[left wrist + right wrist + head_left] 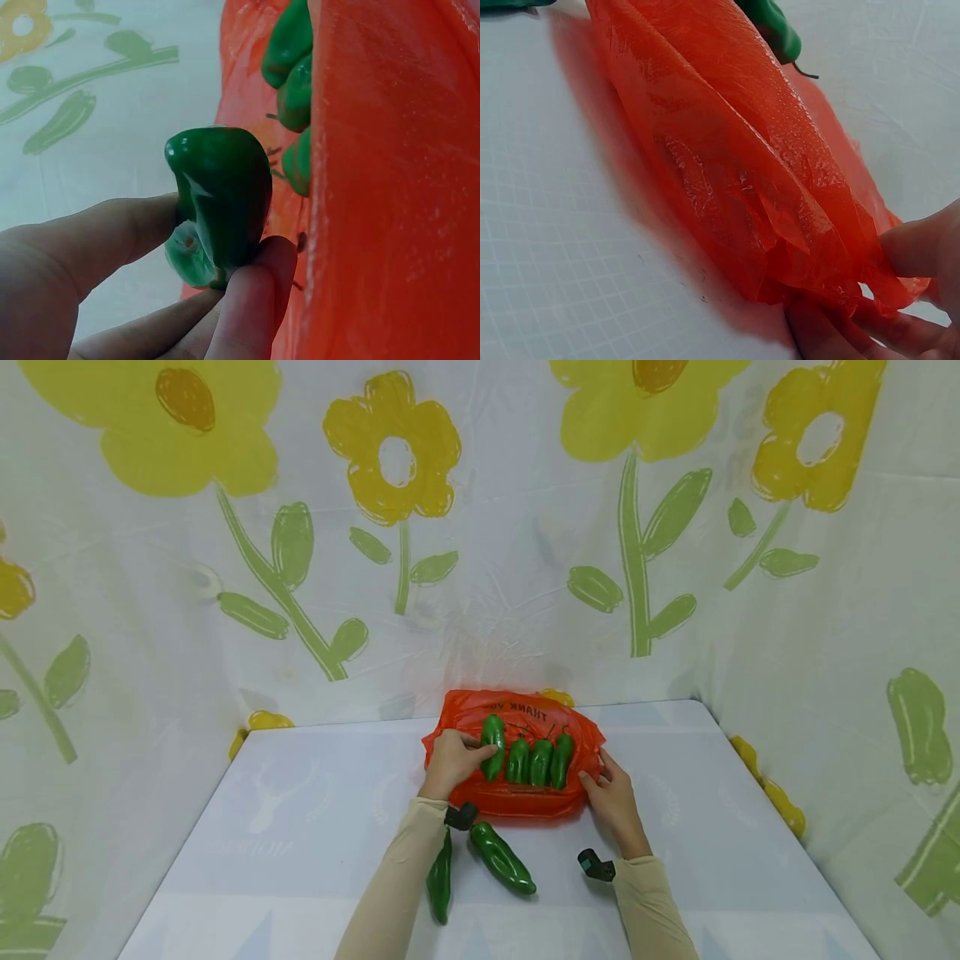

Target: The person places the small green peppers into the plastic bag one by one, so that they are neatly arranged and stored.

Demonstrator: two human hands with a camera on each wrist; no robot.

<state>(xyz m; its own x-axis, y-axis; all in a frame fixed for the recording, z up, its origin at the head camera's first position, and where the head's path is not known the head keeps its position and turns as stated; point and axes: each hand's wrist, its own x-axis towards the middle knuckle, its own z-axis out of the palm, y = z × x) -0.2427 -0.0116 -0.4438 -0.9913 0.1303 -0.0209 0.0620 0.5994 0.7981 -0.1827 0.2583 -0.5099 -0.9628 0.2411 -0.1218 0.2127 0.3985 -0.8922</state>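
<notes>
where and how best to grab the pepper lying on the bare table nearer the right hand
Probably round its middle, from above and the right: this long, narrow pepper lies slanted on the table, so closing across its width should hold it, while the left sleeve and another pepper sit on its left.

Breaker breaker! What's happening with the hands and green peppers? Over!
Left hand pinching a green pepper at the red bag's opening. Right hand gripping its side. Three peppers inside, two more peppers on the table. Nothing seen blocking.
</notes>
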